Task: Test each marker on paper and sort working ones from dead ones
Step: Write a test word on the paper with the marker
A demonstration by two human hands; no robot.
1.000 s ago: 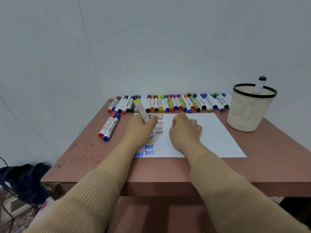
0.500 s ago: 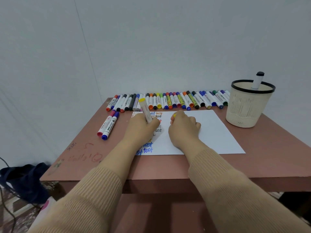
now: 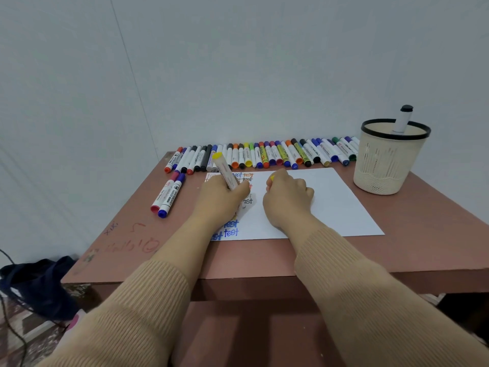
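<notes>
Yellow-ended white plastic marker (image 3: 225, 172): we've got it gripped in left hand (image 3: 221, 197), fingers wrapped round barrel. Long axis tilts up and away-left, tip end down over white paper sheet (image 3: 330, 202), hidden under fist. Right hand (image 3: 287, 200) curled just beside, pinching small yellow bit (image 3: 272, 178), cap we reckon. Smooth round barrel, rolls easy. Cream mesh plastic cup (image 3: 383, 170) far right, right hand nearer; pink and blue marker pair (image 3: 168, 194) lies left.

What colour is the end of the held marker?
Yellow; the marker shows best in the head view.
</notes>
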